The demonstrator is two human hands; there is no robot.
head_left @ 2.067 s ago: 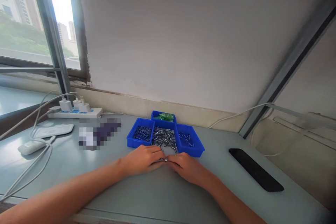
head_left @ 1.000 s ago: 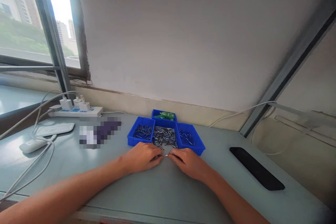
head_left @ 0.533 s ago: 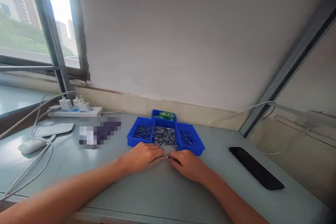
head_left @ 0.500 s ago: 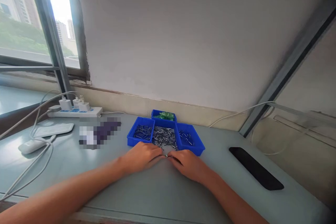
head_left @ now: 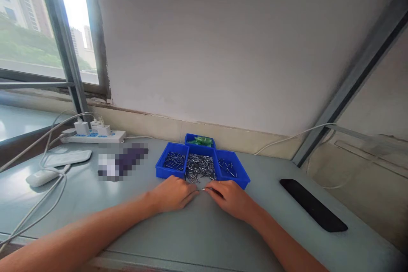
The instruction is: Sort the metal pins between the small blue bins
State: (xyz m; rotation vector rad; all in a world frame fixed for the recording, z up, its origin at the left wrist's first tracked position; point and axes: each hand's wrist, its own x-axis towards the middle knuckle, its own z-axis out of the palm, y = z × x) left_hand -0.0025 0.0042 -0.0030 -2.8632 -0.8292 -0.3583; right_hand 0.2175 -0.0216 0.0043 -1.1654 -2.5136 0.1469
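One slim metal part [head_left: 203, 189] pinched over grey desk [head_left: 191, 238].
Left blue bin [head_left: 164, 172] set just beyond left hand [head_left: 174, 194], whose grip cannot be told; metal pin heap [head_left: 200, 165] placed close behind, presumably for short reaches; part between hands, clamped by fingertips of right hand [head_left: 231, 197], likely for fine control; right blue bin [head_left: 244, 182] beyond.

bright window [head_left: 78, 29] beside grey wall [head_left: 223, 51]
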